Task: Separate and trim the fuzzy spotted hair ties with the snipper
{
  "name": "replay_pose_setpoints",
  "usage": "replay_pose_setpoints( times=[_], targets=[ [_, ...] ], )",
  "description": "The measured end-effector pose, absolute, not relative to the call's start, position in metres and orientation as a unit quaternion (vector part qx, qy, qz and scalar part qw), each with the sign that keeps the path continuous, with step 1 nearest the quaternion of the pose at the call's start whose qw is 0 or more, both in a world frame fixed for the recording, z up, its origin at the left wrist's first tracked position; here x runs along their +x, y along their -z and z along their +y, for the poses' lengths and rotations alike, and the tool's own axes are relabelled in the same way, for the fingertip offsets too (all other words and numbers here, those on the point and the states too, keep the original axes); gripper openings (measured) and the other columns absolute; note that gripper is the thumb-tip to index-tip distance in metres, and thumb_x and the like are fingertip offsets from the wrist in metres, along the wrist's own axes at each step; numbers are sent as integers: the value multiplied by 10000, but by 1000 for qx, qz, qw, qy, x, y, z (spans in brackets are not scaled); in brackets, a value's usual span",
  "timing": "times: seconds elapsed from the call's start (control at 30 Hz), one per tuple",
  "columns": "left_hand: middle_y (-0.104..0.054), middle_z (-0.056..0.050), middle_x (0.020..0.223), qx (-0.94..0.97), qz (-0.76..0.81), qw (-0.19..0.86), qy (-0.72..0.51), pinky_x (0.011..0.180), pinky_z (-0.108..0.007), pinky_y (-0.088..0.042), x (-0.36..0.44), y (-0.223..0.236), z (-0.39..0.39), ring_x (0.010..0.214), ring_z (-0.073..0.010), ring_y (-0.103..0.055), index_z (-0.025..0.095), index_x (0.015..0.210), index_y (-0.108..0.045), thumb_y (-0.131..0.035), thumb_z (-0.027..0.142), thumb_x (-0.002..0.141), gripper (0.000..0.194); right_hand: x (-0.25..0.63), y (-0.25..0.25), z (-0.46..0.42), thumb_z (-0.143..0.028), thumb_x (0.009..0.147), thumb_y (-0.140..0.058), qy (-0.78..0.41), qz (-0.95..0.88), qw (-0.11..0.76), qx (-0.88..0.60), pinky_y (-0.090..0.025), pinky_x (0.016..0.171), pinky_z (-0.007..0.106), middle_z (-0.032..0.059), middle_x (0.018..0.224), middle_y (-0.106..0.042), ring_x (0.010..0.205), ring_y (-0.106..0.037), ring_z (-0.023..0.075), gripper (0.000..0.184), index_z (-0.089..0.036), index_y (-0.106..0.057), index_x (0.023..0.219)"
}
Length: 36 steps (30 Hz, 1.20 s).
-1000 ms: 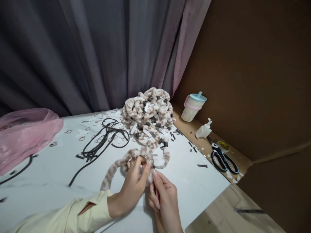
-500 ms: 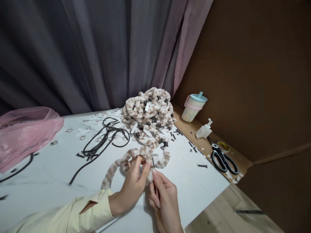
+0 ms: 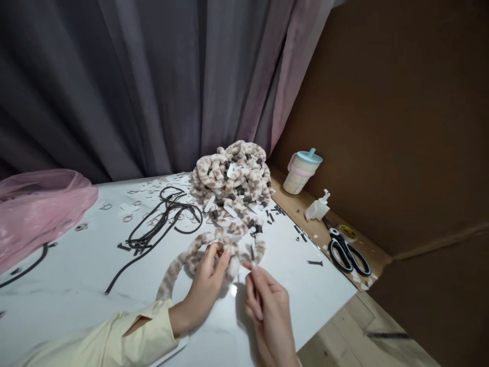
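Observation:
My left hand (image 3: 212,272) pinches a plush fabric tube (image 3: 170,278), white with brown patches, close to the table surface. Its pale fluffy end (image 3: 232,267) sticks out beside my thumb. Just to the right, my right hand (image 3: 267,300) is closed around a slim pointed metal tool (image 3: 252,251), its tip upward and apart from the plush end. Whether it is tweezers or something else I cannot make out. Behind both hands lies a heap of the same plush tubes (image 3: 237,176) with dark bands and white tags.
Left of the heap lie tangled black cords (image 3: 153,229) and small metal rings (image 3: 128,218). A pink plastic bag (image 3: 46,209) rests at the left. Along the right edge stand a lidded cup (image 3: 300,173), a white bottle (image 3: 318,208), black-handled scissors (image 3: 346,255) and a yellow tape roll (image 3: 347,233).
My right hand has drawn away to the right with the metal tool, parting it from the plush end. My left hand keeps its pinch, and the view has shifted slightly.

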<state>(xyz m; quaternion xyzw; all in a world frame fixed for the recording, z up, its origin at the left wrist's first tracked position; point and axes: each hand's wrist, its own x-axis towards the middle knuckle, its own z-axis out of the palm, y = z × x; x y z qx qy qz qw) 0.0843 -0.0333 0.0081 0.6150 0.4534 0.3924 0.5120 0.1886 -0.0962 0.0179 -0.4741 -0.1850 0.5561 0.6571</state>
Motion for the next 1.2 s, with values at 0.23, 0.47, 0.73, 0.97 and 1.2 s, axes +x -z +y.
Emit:
replay_pose_setpoints(
  times=[0.23,0.47,0.73,0.97,1.2],
  targets=[
    [-430,41,665,606,462,528,-375,599,-238,-368,85,-5,-31,637,-135,-455,212,756,-413,-431,453,878,270,319,-36,-72,-587,810,-479,-73,-445,439,-777,-313,478,228,8,572,-515,490,-418,107,475,-138,-634,813],
    [-462,26,665,613,464,519,-374,609,-256,-363,86,-7,-31,659,-155,-462,211,733,-421,-434,470,854,287,401,-24,-41,-430,798,-488,15,-482,257,-838,-290,526,282,80,538,-562,523,-469,181,346,-162,-592,605],
    [-439,33,663,620,456,525,-363,623,-249,-363,86,-6,-30,660,-149,-452,212,730,-411,-423,469,866,291,413,-11,-39,-319,804,-515,-16,-484,159,-860,-379,615,296,132,773,-683,759,-613,279,450,-84,-561,1185],
    [-443,29,647,620,457,519,-371,584,-230,-370,86,-9,-31,633,-143,-454,208,718,-426,-441,468,862,297,415,-28,-33,-295,867,-523,-130,-515,108,-840,-413,627,269,-26,511,-557,574,-570,159,203,-152,-666,888],
    [-456,29,664,622,449,526,-366,624,-232,-381,85,-7,-31,661,-146,-471,212,731,-427,-429,464,871,288,408,-44,-33,-395,856,-531,-264,-490,102,-825,-300,407,216,-48,395,-469,350,-399,79,371,-170,-537,561]
  ],
)
